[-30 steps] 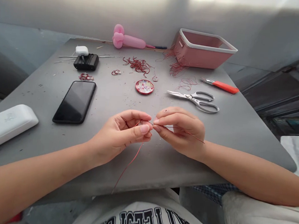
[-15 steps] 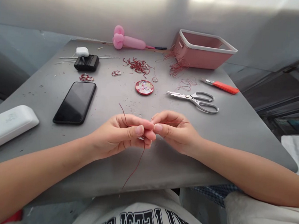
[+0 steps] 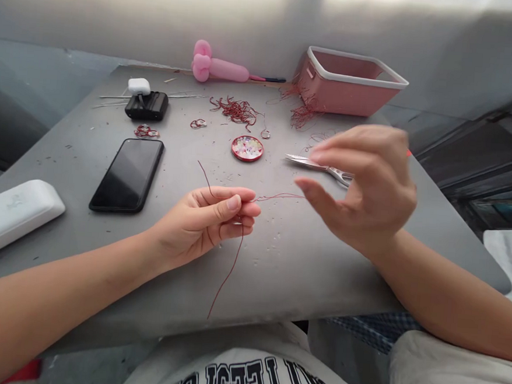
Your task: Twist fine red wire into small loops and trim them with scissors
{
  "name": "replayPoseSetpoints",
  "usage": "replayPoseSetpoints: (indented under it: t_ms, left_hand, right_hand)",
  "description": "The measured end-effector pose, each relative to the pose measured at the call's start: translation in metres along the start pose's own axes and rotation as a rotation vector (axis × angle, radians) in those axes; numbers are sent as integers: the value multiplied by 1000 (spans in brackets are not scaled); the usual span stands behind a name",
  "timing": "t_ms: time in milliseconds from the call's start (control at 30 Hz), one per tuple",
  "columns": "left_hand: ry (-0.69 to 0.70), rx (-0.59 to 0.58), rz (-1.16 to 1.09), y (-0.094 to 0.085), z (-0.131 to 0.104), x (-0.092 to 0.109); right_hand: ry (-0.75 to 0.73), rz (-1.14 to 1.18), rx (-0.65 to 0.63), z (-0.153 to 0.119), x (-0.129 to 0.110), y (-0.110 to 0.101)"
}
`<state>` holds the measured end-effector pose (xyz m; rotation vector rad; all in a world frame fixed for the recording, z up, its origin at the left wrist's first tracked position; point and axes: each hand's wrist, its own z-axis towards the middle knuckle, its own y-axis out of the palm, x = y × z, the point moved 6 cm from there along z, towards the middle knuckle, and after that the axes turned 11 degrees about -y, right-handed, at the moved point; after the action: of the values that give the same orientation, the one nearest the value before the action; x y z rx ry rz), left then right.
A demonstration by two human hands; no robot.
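Above the near part of the table, my left hand [image 3: 213, 215] pinches a thin red cord [image 3: 229, 275] between thumb and fingers. One end of the cord hangs below the hand, another sticks up behind the fingers, and thin strands stretch out to the right. My right hand [image 3: 361, 185], a little blurred, is raised with thumb and fingers apart and nothing held between them. It is near the far ends of the strands and partly covers the metal scissors [image 3: 310, 163]. A small round red-rimmed dish [image 3: 246, 157] of pale and pink beads lies beyond my left hand.
A phone [image 3: 128, 174], a white case [image 3: 17, 216] and a black device [image 3: 147, 107] with a white earbud case on it lie left. Red cord pieces [image 3: 237, 112], a pink balloon [image 3: 225, 69] and a pink basket [image 3: 348, 93] are at the back.
My right hand has let go beside my left fingertips, moved right and up, and opened. The strands between the hands now show. My left hand has shifted slightly left, still holding the cord.
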<state>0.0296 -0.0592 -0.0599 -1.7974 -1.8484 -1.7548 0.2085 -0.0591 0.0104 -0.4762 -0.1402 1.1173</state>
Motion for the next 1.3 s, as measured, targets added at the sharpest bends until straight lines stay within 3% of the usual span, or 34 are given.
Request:
replayPoseSetpoints:
  t_ms: [67,100,200,367,433,567,633,800,967,1033,1100,1233,1300]
  left_hand:
    - [-57,-80,32,2,0,-4]
    - [-89,-128,55,4,-1,-6]
    - [-152,-224,114,6,-2,-9]
    - [-352,-273,183,6,-3,-19]
    - [-393,-280,184,6,-3,-21]
    - [-376,-244,146,5,-1,-19]
    - [-362,-228,134,5,-1,-19]
    - [-321,-253,126,7,-2,-16]
    - [-280,-277,151,8,-3,-15]
    - [-255,-268,155,8,-2,-14]
    - [-208,-213,143,6,0,-11]
    - [-95,-55,83,0,3,-5]
    - [-58,-24,59,0,3,-3]
  right_hand:
    - [-159,80,-197,3,-18,10]
    - [-165,173,-275,3,-24,15]
    - [-40,410,-410,3,-31,23]
    - [130,659,-707,-6,-30,34]
    - [48,614,-714,-8,-30,34]
    - [-360,291,-528,-8,-43,27]
    - [-409,240,-512,-10,-47,27]
    - [-91,539,-553,-9,-39,31]
    - [527,981,-707,-23,-25,49]
    - [671,1039,-703,-28,-23,53]
    - [576,866,-596,-23,-18,49]
    - [-44,146,-267,-6,-31,24]
    - [-283,-100,-189,-7,-45,18]
